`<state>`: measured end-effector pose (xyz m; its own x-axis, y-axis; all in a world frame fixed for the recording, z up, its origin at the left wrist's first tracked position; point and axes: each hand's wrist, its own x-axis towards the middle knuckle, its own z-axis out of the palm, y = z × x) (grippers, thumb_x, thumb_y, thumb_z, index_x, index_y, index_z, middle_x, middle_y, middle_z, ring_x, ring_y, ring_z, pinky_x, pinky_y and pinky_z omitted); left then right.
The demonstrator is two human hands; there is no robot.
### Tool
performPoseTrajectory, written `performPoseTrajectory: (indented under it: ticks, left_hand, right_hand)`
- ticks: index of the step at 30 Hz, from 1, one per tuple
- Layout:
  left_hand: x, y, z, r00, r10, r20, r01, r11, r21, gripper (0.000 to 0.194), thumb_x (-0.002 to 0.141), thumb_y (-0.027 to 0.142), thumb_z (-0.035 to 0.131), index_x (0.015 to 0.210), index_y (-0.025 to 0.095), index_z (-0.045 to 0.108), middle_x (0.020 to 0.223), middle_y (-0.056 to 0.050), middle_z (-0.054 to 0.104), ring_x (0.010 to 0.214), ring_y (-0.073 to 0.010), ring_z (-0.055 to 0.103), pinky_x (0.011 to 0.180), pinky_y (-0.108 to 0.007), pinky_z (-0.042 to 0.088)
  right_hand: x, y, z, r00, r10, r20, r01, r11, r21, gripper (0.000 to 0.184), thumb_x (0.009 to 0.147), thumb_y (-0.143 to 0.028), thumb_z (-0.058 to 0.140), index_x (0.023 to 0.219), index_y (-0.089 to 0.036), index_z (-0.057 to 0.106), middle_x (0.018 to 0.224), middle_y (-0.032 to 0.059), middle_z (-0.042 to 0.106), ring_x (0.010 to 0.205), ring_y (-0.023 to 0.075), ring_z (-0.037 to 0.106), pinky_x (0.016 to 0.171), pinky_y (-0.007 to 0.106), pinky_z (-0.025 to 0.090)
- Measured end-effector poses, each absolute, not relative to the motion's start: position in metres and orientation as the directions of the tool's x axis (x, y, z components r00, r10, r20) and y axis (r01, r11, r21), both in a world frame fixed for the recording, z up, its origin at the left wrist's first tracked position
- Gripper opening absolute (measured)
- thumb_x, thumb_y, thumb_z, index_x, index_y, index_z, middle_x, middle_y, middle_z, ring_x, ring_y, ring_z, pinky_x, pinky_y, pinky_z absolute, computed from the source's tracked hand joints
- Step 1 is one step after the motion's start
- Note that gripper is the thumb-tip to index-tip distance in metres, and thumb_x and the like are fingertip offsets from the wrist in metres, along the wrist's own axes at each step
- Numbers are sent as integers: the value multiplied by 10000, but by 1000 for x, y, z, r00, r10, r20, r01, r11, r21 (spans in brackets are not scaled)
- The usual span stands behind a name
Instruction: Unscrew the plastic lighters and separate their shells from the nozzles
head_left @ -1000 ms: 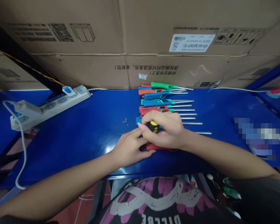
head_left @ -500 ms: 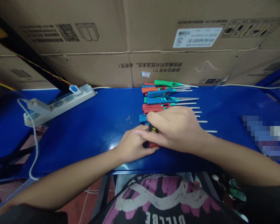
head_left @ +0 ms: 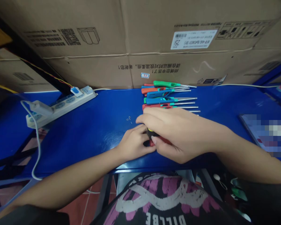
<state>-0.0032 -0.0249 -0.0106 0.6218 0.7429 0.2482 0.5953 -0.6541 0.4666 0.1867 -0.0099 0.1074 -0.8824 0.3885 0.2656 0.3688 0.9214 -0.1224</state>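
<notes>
Near the front of the blue table, my left hand (head_left: 135, 142) is closed around a red gas lighter (head_left: 152, 143), pressing it to the surface. My right hand (head_left: 175, 132) grips a screwdriver (head_left: 151, 133) with a black and yellow handle, held over that lighter. The screwdriver's tip and most of the red lighter are hidden by the fingers. Beyond my hands lie several long-nosed lighters in a stack of rows, among them a green lighter (head_left: 165, 83) and a blue lighter (head_left: 161, 100). A few tiny screws (head_left: 129, 119) lie left of them.
At the left sits a white power strip (head_left: 63, 106) with a plugged-in charger and cable. A large cardboard box (head_left: 96, 70) stands along the back edge. On the right lies a flat, partly pixelated object (head_left: 250, 125). The blue table (head_left: 103, 125) ends close to my body.
My right hand has turned on the screwdriver handle, its thumb and fingers shifting around it. My left hand keeps its hold on the lighter. The camera view has shifted slightly.
</notes>
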Motion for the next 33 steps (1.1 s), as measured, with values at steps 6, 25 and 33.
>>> performPoseTrajectory:
  ticks: [6, 25, 33]
  left_hand:
    - [-6, -23, -13, 645, 724, 246, 598, -678, 427, 301, 871, 415, 660, 1088, 215, 719, 1134, -81, 704, 1094, -297, 657, 914, -443, 578]
    - [-10, -13, -19, 698, 622, 355, 393, -747, 536, 186, 878, 301, 668, 1034, 205, 703, 1039, -58, 749, 1008, -244, 704, 843, -369, 594]
    - [-11, -12, -19, 694, 643, 324, 379, -709, 595, 177, 890, 308, 663, 1021, 190, 676, 990, -62, 741, 942, -233, 709, 843, -377, 593]
  right_hand:
    - [185, -12, 117, -884, 408, 229, 404, 912, -68, 177, 931, -272, 470, 924, -167, 612, 859, 79, 664, 668, 180, 539, 544, 307, 289]
    - [190, -2, 118, -899, 417, 135, 405, 908, -107, 228, 967, -301, 438, 986, -146, 603, 815, 51, 633, 673, 177, 519, 570, 309, 263]
    - [192, -6, 118, -903, 393, 173, 380, 919, -107, 218, 942, -245, 439, 1027, -138, 609, 890, 76, 642, 767, 197, 542, 592, 312, 296]
